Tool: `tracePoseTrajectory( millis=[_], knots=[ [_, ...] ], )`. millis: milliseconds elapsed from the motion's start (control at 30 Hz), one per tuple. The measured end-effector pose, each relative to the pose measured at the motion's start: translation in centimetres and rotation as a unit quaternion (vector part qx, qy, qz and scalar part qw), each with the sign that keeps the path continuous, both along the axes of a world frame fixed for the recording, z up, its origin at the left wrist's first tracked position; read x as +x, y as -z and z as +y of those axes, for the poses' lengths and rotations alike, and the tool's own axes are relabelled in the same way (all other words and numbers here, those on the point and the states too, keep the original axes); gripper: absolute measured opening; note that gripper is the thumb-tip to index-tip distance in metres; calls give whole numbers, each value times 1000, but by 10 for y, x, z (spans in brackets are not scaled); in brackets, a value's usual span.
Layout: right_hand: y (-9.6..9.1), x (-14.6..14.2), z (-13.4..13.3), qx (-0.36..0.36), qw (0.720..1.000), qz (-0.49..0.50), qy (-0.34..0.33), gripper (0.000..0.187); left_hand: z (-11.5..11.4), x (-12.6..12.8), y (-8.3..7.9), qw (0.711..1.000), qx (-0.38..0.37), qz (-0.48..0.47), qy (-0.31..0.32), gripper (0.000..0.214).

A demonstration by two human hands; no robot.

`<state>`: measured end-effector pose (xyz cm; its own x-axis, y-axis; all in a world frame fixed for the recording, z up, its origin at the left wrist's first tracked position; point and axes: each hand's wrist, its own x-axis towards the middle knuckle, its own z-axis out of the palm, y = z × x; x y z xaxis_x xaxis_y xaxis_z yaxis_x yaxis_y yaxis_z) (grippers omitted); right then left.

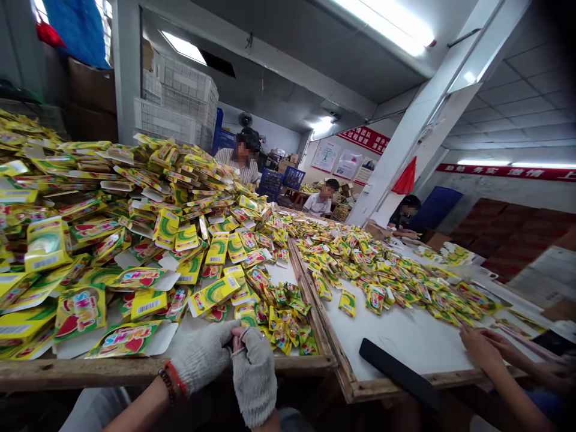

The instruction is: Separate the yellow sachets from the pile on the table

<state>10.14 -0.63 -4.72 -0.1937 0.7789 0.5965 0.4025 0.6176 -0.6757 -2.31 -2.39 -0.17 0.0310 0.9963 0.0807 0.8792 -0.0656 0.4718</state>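
Note:
My left hand (202, 357) wears a grey knit glove with a red cuff and a bead bracelet at the wrist. Its fingers are curled against the fingertips of my right hand (254, 375), pinching the right glove's edge. My right hand is also gloved, back to the camera, with its fingers bent together and bare fingertips showing. Both hands rest at the wooden front rim (135, 371) of the table. Just beyond them lie small yellow-green sachets (283, 315) and flat printed cartons (128, 339).
A tall heap of cartons (112, 198) fills the left. A second white table (405, 336) holds scattered sachets (396, 276) and a black flat bar (400, 373). Another person's hands (488, 348) rest at right. Seated people (321, 198) and white crates (180, 102) are behind.

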Motion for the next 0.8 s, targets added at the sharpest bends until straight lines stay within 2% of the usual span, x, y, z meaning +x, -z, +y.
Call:
tracePoseTrajectory(
  millis=[167, 300, 433, 567, 800],
  knots=[
    [4, 3, -3, 58, 998, 2, 6, 21, 3, -2, 9, 999, 14, -31, 15, 22],
    [7, 0, -3, 85, 996, -1, 21, 21, 3, -4, 13, 1000, 16, -11, 9, 23],
    [7, 0, -5, 84, 996, -2, 16, 21, 2, -4, 10, 1000, 16, 17, -8, 23],
    [7, 0, -5, 86, 996, -3, 10, 23, 2, -3, 8, 1000, 3, 6, 0, 25],
    [13, -1, -5, 109, 994, -15, 24, 27, 3, -6, 14, 1000, 3, -17, 2, 25]
  ],
)
